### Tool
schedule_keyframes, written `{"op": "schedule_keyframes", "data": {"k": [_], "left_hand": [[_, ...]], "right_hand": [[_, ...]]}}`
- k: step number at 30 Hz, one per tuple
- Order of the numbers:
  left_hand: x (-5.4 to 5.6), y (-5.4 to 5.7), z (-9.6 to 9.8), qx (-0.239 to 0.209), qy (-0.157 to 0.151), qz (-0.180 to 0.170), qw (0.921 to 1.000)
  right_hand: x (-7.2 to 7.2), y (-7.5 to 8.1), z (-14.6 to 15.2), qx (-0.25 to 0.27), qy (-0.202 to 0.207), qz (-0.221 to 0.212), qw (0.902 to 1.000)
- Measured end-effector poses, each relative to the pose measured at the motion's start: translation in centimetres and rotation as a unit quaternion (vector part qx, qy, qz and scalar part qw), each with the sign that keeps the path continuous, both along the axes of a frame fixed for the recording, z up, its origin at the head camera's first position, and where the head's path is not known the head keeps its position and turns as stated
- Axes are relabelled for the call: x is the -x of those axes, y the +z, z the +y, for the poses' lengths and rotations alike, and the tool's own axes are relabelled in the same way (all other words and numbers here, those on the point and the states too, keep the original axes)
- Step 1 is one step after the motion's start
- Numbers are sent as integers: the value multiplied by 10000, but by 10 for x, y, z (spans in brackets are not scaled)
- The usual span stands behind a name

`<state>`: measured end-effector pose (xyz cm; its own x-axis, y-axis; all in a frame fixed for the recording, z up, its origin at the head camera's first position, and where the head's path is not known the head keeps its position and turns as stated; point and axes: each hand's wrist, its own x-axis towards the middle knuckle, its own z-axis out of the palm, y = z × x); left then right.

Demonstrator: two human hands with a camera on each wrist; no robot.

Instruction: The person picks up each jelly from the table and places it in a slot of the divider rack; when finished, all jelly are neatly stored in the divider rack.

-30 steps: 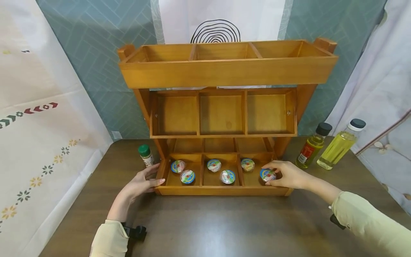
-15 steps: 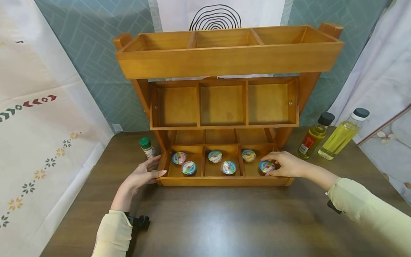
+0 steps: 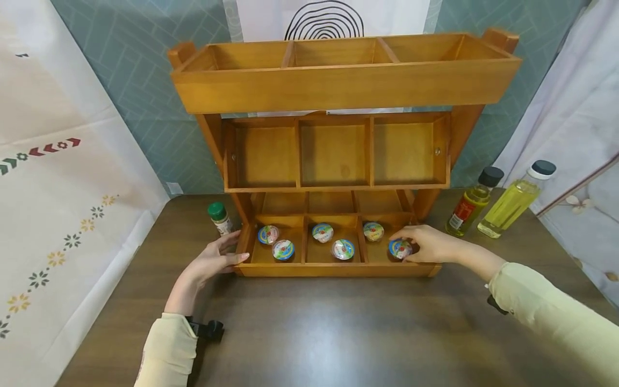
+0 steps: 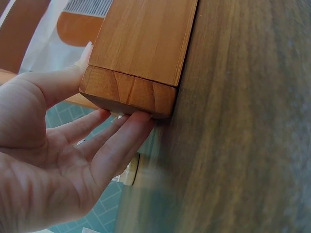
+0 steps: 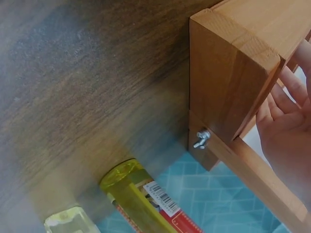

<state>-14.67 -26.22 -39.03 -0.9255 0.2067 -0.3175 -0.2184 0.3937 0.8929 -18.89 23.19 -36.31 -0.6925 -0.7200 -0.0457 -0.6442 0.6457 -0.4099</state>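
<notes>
A three-tier wooden rack [image 3: 338, 271] stands on the table. Its bottom tray has three compartments, each with two small round jelly cups bearing coloured lids. My left hand [image 3: 210, 263] grips the tray's left end wall, thumb over the top edge; in the left wrist view its fingers [image 4: 121, 141] lie against the outer side. Inside the right compartment, my right hand [image 3: 427, 244] pinches the front jelly cup [image 3: 400, 249] between thumb and fingers. Behind it sits another jelly cup [image 3: 373, 231]. In the right wrist view the rack's end hides the fingertips and the cup.
Left of the rack is a green-capped shaker bottle [image 3: 220, 218], close to my left hand. Two oil bottles stand on the right, one with a red label [image 3: 463, 212] and one pale yellow [image 3: 511, 207]. A patterned cloth [image 3: 63, 226] hangs at the left.
The head view has tilted, so everything sits higher in it. My right hand and the pinched jelly cup have shifted slightly left within the compartment. My left hand keeps its grip on the tray.
</notes>
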Motion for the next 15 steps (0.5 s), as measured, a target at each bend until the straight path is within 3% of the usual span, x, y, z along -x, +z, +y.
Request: {"op": "schedule_keyframes", "data": {"k": [15], "left_hand": [[-5, -1, 3, -5, 91, -26, 10000]], "right_hand": [[0, 1, 7, 143, 224, 220, 9994]]}}
